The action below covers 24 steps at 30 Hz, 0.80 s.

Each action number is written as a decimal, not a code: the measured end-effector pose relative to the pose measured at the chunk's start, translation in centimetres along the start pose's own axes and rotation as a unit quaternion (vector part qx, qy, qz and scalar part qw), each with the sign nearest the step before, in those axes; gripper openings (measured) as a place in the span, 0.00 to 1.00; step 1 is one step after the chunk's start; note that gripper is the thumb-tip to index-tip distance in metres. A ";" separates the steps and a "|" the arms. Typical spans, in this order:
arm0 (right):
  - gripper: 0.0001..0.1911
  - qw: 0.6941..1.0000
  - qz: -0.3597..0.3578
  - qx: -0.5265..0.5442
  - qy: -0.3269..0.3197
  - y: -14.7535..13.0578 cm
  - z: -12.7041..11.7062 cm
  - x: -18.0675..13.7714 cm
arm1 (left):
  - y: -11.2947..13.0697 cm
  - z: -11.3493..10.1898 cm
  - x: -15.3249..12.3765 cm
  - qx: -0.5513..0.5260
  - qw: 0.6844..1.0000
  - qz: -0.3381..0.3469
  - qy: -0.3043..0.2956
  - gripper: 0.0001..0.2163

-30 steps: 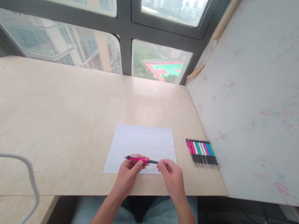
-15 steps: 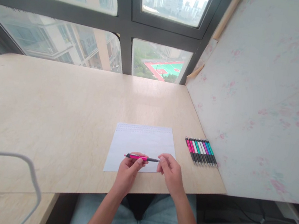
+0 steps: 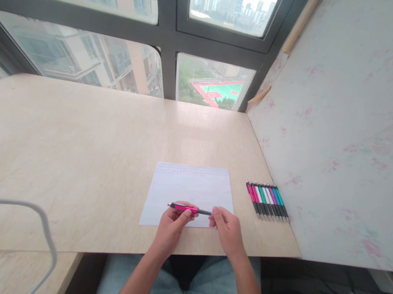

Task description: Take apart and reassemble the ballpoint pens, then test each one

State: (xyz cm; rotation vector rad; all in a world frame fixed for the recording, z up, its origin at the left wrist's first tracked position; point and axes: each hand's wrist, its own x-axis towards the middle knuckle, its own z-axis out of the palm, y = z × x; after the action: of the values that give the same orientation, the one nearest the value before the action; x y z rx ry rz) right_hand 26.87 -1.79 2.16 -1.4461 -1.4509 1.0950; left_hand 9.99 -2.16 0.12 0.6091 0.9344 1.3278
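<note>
A pink and black pen (image 3: 184,207) lies level across my hands, over the lower part of a white sheet of paper (image 3: 190,188). My left hand (image 3: 171,227) is closed round its pink barrel, thumb on top. At the pen's black tip end, the thumb and fingers of my right hand (image 3: 228,230) are pinched together on the point, which they hide. Small lines of handwriting run along the top of the paper.
To the right, a row of several coloured pens (image 3: 267,201) lies side by side near the floral wall (image 3: 361,143). A grey cable (image 3: 44,222) arches over the left front of the wooden desk (image 3: 80,148). Windows (image 3: 214,82) stand behind it.
My right fingertips have closed in on the pen's tip; in the earlier frame they were slightly looser there. The whole view has shifted a little. My left hand keeps its hold.
</note>
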 end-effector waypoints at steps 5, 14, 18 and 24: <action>0.14 0.999 -0.033 0.015 0.012 0.1 0.1 -0.1 | 0.0 0.1 0.1 -0.027 0.999 -0.006 0.024 0.10; 0.21 0.999 -0.031 0.012 -0.021 -0.3 -0.4 0.2 | -0.3 -0.3 0.1 -0.024 1.000 -0.002 0.009 0.08; 0.15 0.998 -0.048 0.027 -0.007 -0.5 -0.6 0.2 | -0.3 -0.3 0.2 -0.031 0.999 -0.005 0.014 0.08; 0.09 0.998 -0.069 -0.002 -0.008 -0.6 -0.2 0.1 | -0.3 -0.3 0.3 -0.037 0.999 -0.004 0.012 0.07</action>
State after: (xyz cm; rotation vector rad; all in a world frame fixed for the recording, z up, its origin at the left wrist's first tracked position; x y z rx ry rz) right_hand 26.91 -1.71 2.78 -1.3209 -1.5399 1.0198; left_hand 9.94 -1.97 -0.36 0.5331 0.9012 1.3594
